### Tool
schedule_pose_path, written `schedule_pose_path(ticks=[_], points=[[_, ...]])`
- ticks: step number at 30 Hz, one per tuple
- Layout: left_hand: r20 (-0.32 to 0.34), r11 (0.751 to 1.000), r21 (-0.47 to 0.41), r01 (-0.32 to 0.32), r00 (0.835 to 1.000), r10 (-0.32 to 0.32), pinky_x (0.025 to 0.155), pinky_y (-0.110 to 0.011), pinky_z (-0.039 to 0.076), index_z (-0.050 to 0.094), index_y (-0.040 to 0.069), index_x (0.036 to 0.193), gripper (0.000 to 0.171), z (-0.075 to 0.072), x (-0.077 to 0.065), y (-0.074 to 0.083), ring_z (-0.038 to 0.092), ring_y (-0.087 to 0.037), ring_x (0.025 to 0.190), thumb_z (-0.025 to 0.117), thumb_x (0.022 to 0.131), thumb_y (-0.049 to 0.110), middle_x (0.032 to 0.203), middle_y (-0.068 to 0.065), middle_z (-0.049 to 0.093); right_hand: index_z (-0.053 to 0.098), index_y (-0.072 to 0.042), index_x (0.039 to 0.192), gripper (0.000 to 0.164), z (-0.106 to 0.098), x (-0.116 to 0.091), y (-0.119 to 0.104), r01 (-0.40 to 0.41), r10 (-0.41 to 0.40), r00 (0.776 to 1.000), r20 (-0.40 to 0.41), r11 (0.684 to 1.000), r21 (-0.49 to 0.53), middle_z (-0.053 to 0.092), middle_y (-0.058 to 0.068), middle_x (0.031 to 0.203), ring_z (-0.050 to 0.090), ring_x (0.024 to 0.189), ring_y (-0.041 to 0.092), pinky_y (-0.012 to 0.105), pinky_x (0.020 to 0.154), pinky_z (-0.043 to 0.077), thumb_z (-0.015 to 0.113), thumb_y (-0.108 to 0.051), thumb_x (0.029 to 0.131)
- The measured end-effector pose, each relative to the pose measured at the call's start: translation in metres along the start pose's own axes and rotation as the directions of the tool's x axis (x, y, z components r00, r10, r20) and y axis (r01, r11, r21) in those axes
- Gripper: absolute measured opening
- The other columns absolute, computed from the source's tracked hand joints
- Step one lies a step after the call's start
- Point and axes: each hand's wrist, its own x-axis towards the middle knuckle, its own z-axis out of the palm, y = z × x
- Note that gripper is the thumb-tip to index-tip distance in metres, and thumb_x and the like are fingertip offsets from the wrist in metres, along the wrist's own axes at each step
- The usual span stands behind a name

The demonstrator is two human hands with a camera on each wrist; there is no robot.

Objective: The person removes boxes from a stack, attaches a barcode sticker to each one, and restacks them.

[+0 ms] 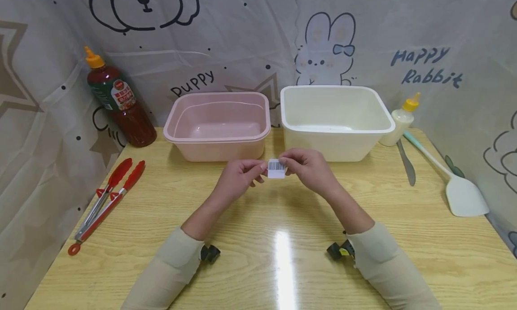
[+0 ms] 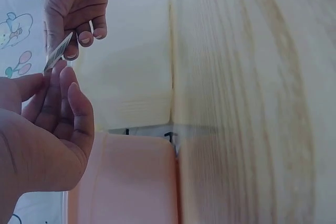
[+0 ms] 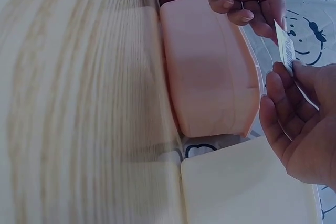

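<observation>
Between my two hands is a small white barcode label [image 1: 276, 169], with black bars printed over its upper part. My left hand [image 1: 236, 180] pinches its left edge between thumb and fingers. On the opposite edge, my right hand [image 1: 310, 170] pinches it by the upper right corner. The label is held above the table, in front of the pink bin [image 1: 218, 150] and the white bin [image 1: 323, 146]. Both wrist views catch the label [image 2: 58, 53] nearly edge-on, thin and flat, with the fingertips right at its ends.
Red-handled tongs [image 1: 109, 202] lie at the left, below a large red sauce bottle [image 1: 121, 103]. At the right are a small yellow-capped bottle [image 1: 397, 124], a knife [image 1: 407, 164] and a pale spatula [image 1: 464, 195]. A printed cloth [image 1: 242, 45] hangs behind the wooden table [image 1: 250, 256].
</observation>
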Motion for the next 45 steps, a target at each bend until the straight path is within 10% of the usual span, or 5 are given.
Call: schedule_pose_path(ticks=[10, 45], points=[[0.016, 0.997, -0.001, 0.073, 0.997, -0.073, 0.066, -0.031, 0.057, 0.077, 0.005, 0.114, 0.023, -0.001, 0.001, -0.001, 0.070, -0.012, 0.072, 0.067, 0.098, 0.019, 0.100, -0.012, 0.078, 0.077, -0.006, 0.104, 0.018, 0.003, -0.001, 0.003, 0.022, -0.021, 1.000, 0.017, 0.999, -0.046, 0.077, 0.011, 0.095, 0.069, 0.076, 0.018, 0.028, 0.068, 0.059, 0.066, -0.020, 0.099], [0.090, 0.970, 0.106, 0.218, 0.969, -0.228, 0.064, -0.028, 0.054, 0.074, 0.003, 0.106, 0.017, -0.001, 0.005, -0.011, 0.072, -0.021, 0.071, 0.072, 0.093, 0.014, 0.092, -0.011, 0.077, 0.073, -0.006, 0.110, 0.019, -0.005, -0.002, -0.001, 0.025, -0.025, 0.999, -0.036, 1.000, -0.012, 0.076, 0.012, 0.101, 0.072, 0.080, 0.019, 0.027, 0.072, 0.060, 0.064, -0.020, 0.101]])
